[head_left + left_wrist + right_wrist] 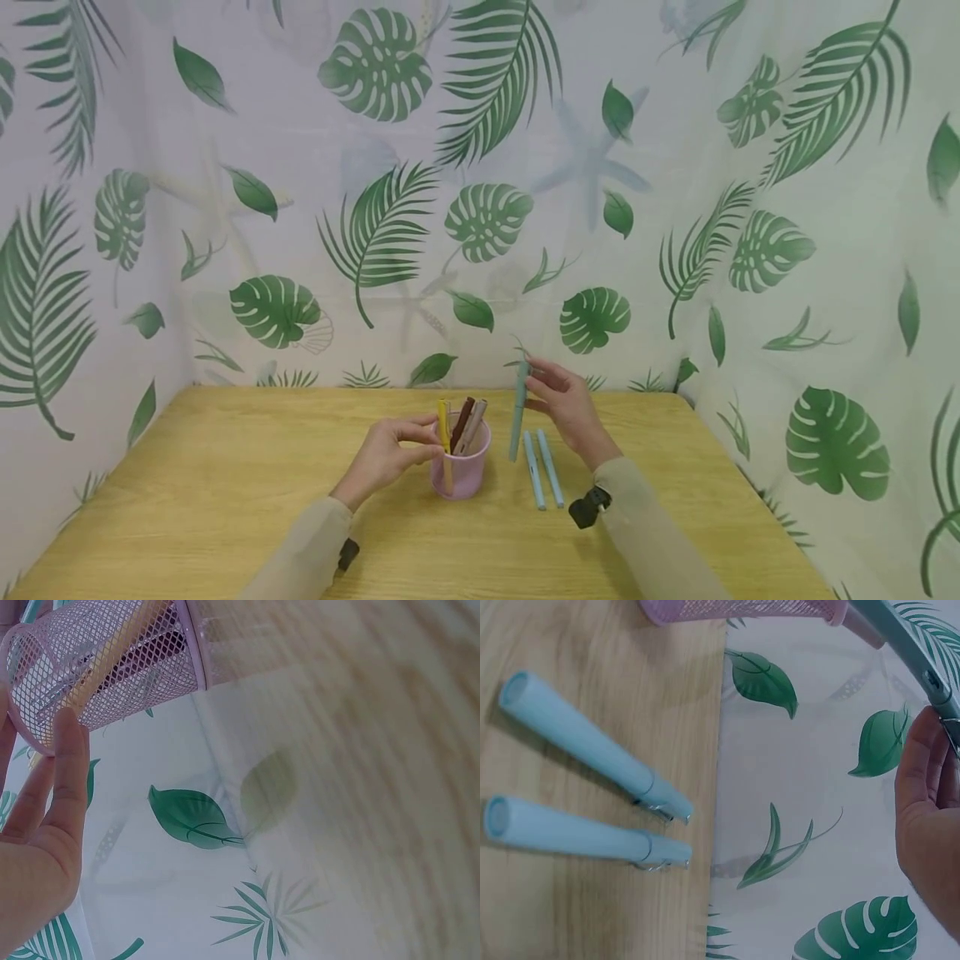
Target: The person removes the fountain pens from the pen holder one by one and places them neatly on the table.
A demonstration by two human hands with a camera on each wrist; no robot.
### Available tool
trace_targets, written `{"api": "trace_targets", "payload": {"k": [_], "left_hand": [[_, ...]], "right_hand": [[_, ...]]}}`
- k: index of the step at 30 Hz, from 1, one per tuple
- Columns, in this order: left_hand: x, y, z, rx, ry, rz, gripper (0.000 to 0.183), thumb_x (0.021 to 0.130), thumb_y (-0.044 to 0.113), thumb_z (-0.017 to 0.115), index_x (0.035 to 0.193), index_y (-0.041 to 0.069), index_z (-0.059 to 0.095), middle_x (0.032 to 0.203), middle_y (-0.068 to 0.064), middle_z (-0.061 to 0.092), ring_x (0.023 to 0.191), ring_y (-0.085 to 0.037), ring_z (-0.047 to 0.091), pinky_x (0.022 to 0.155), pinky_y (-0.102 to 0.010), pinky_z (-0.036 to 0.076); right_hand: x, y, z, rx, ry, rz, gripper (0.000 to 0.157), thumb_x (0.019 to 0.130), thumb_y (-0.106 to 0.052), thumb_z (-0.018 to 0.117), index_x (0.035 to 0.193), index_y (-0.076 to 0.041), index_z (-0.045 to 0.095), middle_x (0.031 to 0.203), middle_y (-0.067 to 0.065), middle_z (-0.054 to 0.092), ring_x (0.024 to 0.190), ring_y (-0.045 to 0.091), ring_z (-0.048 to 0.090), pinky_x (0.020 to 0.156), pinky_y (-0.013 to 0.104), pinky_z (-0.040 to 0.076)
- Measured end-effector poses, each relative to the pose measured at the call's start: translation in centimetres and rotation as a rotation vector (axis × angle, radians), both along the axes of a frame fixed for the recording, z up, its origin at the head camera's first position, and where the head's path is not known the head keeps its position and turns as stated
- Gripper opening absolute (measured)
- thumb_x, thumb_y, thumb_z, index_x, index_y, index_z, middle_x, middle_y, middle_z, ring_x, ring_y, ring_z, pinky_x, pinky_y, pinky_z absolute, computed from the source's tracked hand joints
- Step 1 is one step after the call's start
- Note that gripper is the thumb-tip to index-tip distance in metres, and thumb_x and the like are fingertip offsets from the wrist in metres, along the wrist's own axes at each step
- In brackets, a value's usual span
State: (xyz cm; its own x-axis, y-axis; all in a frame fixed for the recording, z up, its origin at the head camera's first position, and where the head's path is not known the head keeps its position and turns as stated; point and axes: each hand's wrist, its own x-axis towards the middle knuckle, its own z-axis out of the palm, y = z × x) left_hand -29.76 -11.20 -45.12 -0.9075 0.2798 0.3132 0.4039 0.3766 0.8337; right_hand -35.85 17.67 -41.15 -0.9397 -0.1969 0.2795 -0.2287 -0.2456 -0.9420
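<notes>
Near the table's middle stands a pink mesh pen cup (pixel 468 477) holding a yellow pen (pixel 443 421), a dark brown pen (pixel 462 425) and a greyish-pink pen (pixel 471 427). My left hand (pixel 384 457) grips the cup's left side near the rim; the mesh and fingers (pixel 69 761) show in the left wrist view. To the right of the cup, my right hand (pixel 567 406) pinches a blue-green pen (pixel 518 412) near its upper, clip end. That pen hangs almost upright. Below it, two light blue pens (pixel 534 471) (pixel 585 739) lie side by side on the table.
The wooden table (pixel 247 483) meets a leaf-printed backdrop (pixel 405 350) at the back, with the same print at both sides. A black wrist device (pixel 589 507) sits on the right sleeve, and another (pixel 348 553) on the left.
</notes>
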Motion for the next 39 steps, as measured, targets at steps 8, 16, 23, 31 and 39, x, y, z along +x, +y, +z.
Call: {"api": "trace_targets", "payload": {"k": [8, 16, 23, 31, 39], "left_hand": [[0.0, 0.0, -0.1, 0.016, 0.016, -0.007, 0.007, 0.074, 0.028, 0.074, 0.079, 0.025, 0.072, 0.123, 0.001, 0.056, 0.113, -0.021, 0.052, 0.088, -0.044, 0.044], [-0.1, 0.0, -0.2, 0.014, -0.014, -0.012, 0.006, 0.074, 0.028, 0.074, 0.079, 0.026, 0.071, 0.126, -0.002, 0.054, 0.114, -0.020, 0.051, 0.089, -0.043, 0.043], [-0.1, 0.0, -0.2, 0.005, -0.028, -0.002, 0.005, 0.074, 0.029, 0.074, 0.078, 0.027, 0.071, 0.126, -0.001, 0.054, 0.115, -0.020, 0.050, 0.089, -0.043, 0.043], [-0.1, 0.0, -0.2, 0.016, -0.019, -0.011, 0.005, 0.075, 0.028, 0.073, 0.078, 0.025, 0.071, 0.126, -0.004, 0.054, 0.115, -0.021, 0.050, 0.088, -0.045, 0.043], [0.0, 0.1, -0.1, 0.027, -0.008, -0.015, 0.006, 0.074, 0.027, 0.073, 0.078, 0.024, 0.071, 0.125, -0.003, 0.055, 0.114, -0.021, 0.051, 0.089, -0.044, 0.043]], "right_hand": [[0.0, 1.3, -0.6, 0.032, -0.053, 0.003, 0.038, 0.085, -0.009, 0.062, 0.122, -0.003, 0.054, 0.103, 0.002, 0.064, 0.090, 0.015, 0.060, 0.078, 0.038, 0.051], [0.1, 2.2, -1.1, 0.066, -0.075, -0.006, 0.046, 0.086, -0.011, 0.062, 0.127, 0.003, 0.046, 0.104, 0.002, 0.060, 0.090, 0.013, 0.059, 0.083, 0.043, 0.048], [-0.4, 3.1, -1.9, 0.150, -0.097, -0.049, 0.049, 0.086, -0.012, 0.062, 0.129, 0.004, 0.044, 0.112, 0.010, 0.055, 0.092, 0.014, 0.057, 0.080, 0.039, 0.049], [-0.5, 4.5, -2.6, 0.240, -0.128, -0.096, 0.044, 0.086, -0.016, 0.063, 0.125, -0.002, 0.051, 0.120, 0.016, 0.052, 0.096, 0.016, 0.056, 0.080, 0.037, 0.050], [-0.5, 5.3, -3.4, 0.289, -0.168, -0.137, 0.043, 0.086, -0.016, 0.063, 0.125, -0.003, 0.051, 0.120, 0.014, 0.053, 0.097, 0.016, 0.056, 0.081, 0.037, 0.049]]}}
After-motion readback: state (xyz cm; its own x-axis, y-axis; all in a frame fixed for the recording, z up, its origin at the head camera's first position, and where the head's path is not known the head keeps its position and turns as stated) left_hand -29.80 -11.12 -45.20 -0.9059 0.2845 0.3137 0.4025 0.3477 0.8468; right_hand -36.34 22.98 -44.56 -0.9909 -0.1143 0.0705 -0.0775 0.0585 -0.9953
